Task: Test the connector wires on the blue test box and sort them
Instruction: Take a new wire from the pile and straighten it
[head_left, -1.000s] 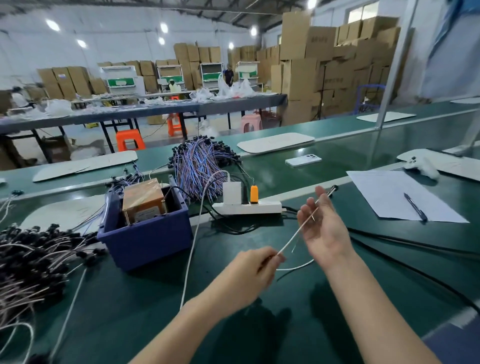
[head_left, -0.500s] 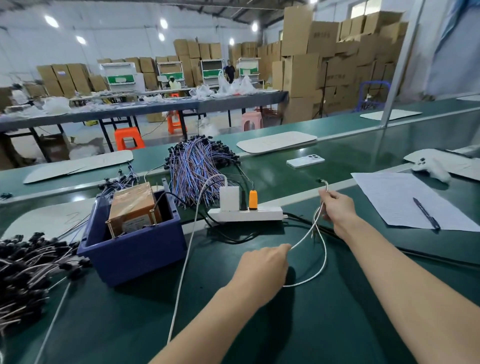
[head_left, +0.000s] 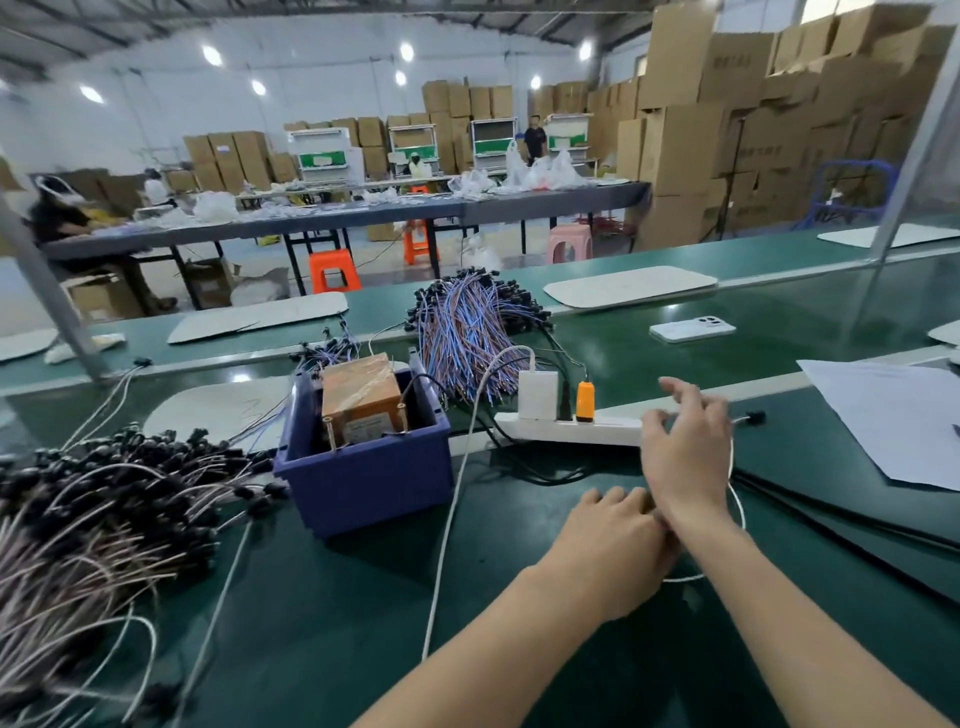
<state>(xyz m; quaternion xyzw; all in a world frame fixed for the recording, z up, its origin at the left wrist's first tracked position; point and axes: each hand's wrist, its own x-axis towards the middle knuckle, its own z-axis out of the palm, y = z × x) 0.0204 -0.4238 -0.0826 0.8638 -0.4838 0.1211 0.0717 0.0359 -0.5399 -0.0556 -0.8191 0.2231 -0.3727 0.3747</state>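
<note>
I look down at the green counter (head_left: 322, 613), and both hands work on one thin white connector wire (head_left: 736, 499) at about 4 o'clock from the blue test box (head_left: 363, 483). My right hand (head_left: 685, 447) is in front of the white power strip (head_left: 566, 428), its fingers spread and curled loosely; the wire's black plug end (head_left: 754, 416) shows just beyond it at 3 o'clock, so I judge the wire passes through this hand, but whether the fingers pinch it I cannot tell because of blur. My left hand (head_left: 613, 535) is curled narrow, knuckles up, touching the right wrist; a loop of the same wire comes out beside it, so it probably grips the other end, though the grasp itself is hidden. I think the wire is held at two points to keep it tidy and controlled before its ends go to the tester. The box stands at 9 o'clock from my hands with an orange-brown unit (head_left: 363, 400) inside, close enough to reach without leaning. The pile of untested black-tipped wires (head_left: 104, 499) lies at far 9 o'clock, and a bundle of blue and purple wires (head_left: 467, 327) lies at 12 o'clock, well apart, probably so that sorted groups do not mix. A phone (head_left: 691, 328) and paper sheets (head_left: 893, 415) lie at 2 o'clock.
</note>
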